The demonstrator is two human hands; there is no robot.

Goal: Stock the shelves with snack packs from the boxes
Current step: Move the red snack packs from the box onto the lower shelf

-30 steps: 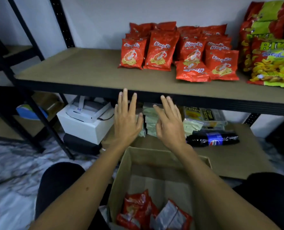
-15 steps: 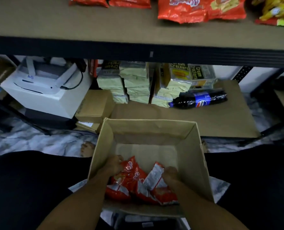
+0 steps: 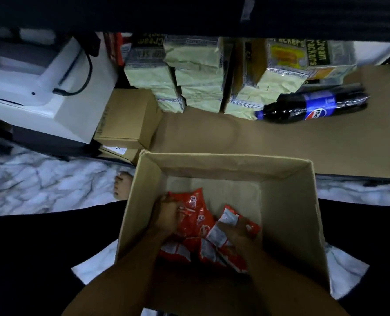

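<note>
Reaching down into an open cardboard box in the lower middle of the frame, both hands are buried among red snack packs. The left hand has its fingers curled round the top edge of one red pack at the left of the heap. The right hand pinches a pack turned to its white back, at the right of the heap. The packs lie jumbled on the box floor, nearer the lower wall; the upper part of the floor is bare cardboard.

Above the box a low brown shelf crosses the frame. On it, in the upper middle, stand stacked cracker packets, and just to their right a dark cola bottle lies on its side. At the upper left sits a white machine, with a small closed carton beside it. A bare foot rests on the marbled floor left of the box.
</note>
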